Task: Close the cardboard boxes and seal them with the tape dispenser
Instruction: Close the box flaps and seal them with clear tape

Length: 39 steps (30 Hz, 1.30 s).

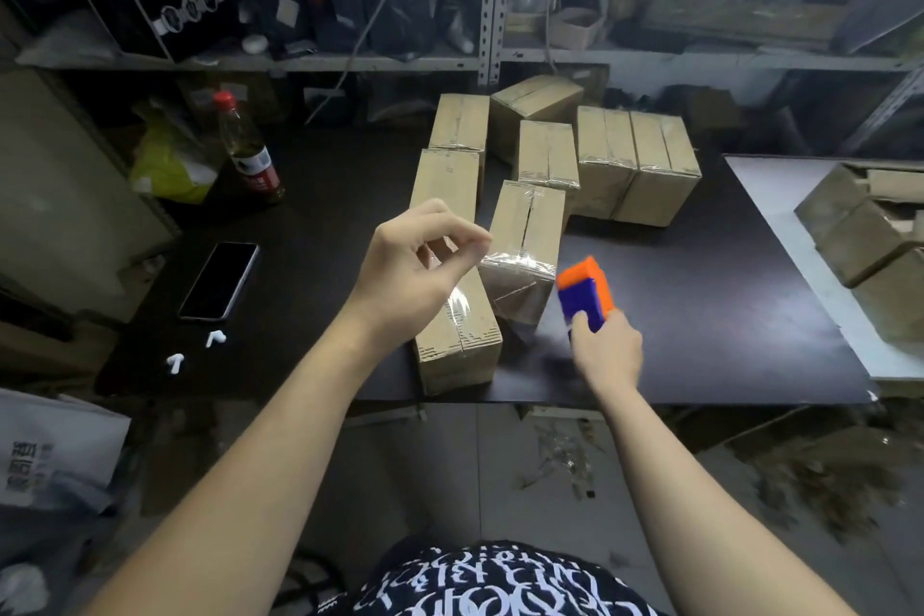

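Black cloth with white letters (480, 585) sits nearest. Right hand (607, 355) grips the orange and blue plastic tape dispenser (585, 293), just right of a brown cardboard box (525, 225) on the dark table (700, 315). Left hand (400, 265) pinches clear shiny tape (517, 263) stretched over the box's near end. More taped boxes (635, 165) stand farther back. Black phone (220, 280) lies left.

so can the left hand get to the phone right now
Probably yes: the phone lies uncovered on the table left of the left hand, nothing between them, though the hand pinches tape.

Bare table (700, 315) right of the crowded boxes (545, 165).
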Each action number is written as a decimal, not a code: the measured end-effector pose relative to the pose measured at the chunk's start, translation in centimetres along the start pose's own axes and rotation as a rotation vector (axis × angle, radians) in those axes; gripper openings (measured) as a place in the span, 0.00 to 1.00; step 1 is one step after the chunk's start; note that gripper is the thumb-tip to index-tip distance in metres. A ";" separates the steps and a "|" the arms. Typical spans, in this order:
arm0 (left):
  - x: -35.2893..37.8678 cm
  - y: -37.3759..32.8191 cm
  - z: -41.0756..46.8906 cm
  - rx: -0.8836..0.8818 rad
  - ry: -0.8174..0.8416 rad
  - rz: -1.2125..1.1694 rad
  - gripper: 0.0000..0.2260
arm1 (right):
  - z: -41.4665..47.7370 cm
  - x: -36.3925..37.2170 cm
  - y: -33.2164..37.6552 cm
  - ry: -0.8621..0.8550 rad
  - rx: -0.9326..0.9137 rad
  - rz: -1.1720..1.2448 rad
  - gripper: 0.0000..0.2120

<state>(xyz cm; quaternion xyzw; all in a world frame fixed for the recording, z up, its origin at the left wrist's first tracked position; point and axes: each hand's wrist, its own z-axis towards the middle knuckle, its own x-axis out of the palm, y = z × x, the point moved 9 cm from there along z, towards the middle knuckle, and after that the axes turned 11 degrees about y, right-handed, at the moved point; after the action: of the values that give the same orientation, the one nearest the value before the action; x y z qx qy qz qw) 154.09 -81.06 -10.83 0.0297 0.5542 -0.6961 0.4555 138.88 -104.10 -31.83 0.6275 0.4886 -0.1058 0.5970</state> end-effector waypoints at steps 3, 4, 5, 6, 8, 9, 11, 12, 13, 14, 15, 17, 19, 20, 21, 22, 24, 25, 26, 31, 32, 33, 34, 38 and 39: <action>-0.3 0.8 -0.3 -0.108 -0.008 -0.014 0.03 | 0.0 1.9 -1.1 0.039 -0.023 -0.218 0.19; -0.1 1.1 -0.4 -0.143 -0.004 -0.017 0.03 | 0.1 2.3 -1.5 0.041 -0.028 -0.265 0.19; 0.0 1.4 -0.6 -0.168 0.002 -0.018 0.02 | 0.1 2.6 -1.8 0.045 -0.032 -0.293 0.19; 0.1 1.6 -0.7 -0.184 0.008 -0.019 0.02 | 0.3 3.0 -2.1 0.048 -0.044 -0.309 0.19; 0.1 1.6 -0.7 -0.195 0.013 -0.017 0.02 | 0.5 3.4 -2.5 0.057 -0.048 -0.313 0.20; 0.1 1.6 -0.8 -0.198 0.015 -0.014 0.02 | 0.3 3.3 -2.5 0.039 -0.042 -0.292 0.20; 0.0 1.6 -0.8 -0.206 0.018 -0.005 0.02 | -0.5 2.3 -1.5 -0.045 -0.089 -0.191 0.16; -0.1 1.7 -0.8 -0.212 0.021 0.001 0.02 | -1.0 1.9 -0.6 -0.084 -0.140 -0.099 0.14; -0.1 1.9 -0.9 -0.222 0.023 0.006 0.02 | -1.8 1.3 0.6 -0.097 -0.185 0.019 0.13; -0.2 2.0 -1.0 -0.233 0.026 0.005 0.03 | -2.5 1.2 2.0 -0.068 -0.242 0.151 0.15; -0.2 2.2 -1.1 -0.244 0.029 0.001 0.03 | -3.5 1.1 4.0 -0.004 -0.318 0.279 0.19; -0.3 2.4 -1.3 -0.260 0.037 0.001 0.03 | -5.4 1.2 8.4 0.168 -0.506 0.454 0.27; -0.3 2.4 -1.6 -0.263 0.047 0.010 0.03 | -7.4 1.8 12.1 0.394 -0.649 0.492 0.31; -0.4 2.4 -1.7 -0.254 0.053 0.018 0.04 | -8.2 2.3 13.5 0.508 -0.684 0.476 0.30; -0.5 2.2 -1.7 -0.238 0.059 0.027 0.04 | -8.9 2.7 14.5 0.596 -0.693 0.438 0.27; -0.7 2.0 -1.8 -0.221 0.062 0.039 0.04 | -9.2 2.9 15.0 0.644 -0.691 0.399 0.23; -1.3 1.7 -2.1 -0.200 0.043 0.080 0.04 | -9.3 2.4 15.5 0.635 -0.702 0.337 0.12; -1.7 1.6 -2.3 -0.194 0.022 0.098 0.04 | -9.4 2.1 15.4 0.615 -0.715 0.328 0.07; -2.1 1.6 -2.5 -0.192 0.001 0.101 0.04 | -9.4 1.9 15.2 0.597 -0.722 0.336 0.04; -2.2 2.3 -3.8 -0.216 -0.030 0.039 0.04 | -10.3 1.3 15.2 0.567 -0.761 0.373 0.08; -2.4 2.3 -4.0 -0.223 -0.049 0.038 0.04 | -10.3 1.3 15.0 0.580 -0.737 0.406 0.09; -2.6 2.4 -4.2 -0.231 -0.075 0.035 0.04 | -10.3 1.1 14.7 0.598 -0.707 0.461 0.09; -2.9 2.5 -4.4 -0.240 -0.100 0.034 0.05 | -10.2 0.8 14.2 0.606 -0.677 0.515 0.09; -3.1 3.6 -5.3 -0.294 -0.162 -0.030 0.06 | -10.2 0.4 12.2 0.602 -0.587 0.626 0.06; -2.8 4.2 -5.8 -0.329 -0.178 -0.072 0.06 | -10.2 0.6 11.7 0.608 -0.540 0.661 0.08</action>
<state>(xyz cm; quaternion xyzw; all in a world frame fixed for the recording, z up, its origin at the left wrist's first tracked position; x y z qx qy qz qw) 155.89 -74.64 -14.65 -0.1267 0.6188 -0.6120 0.4759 143.21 -92.94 -22.03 0.5744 0.4256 0.4048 0.5702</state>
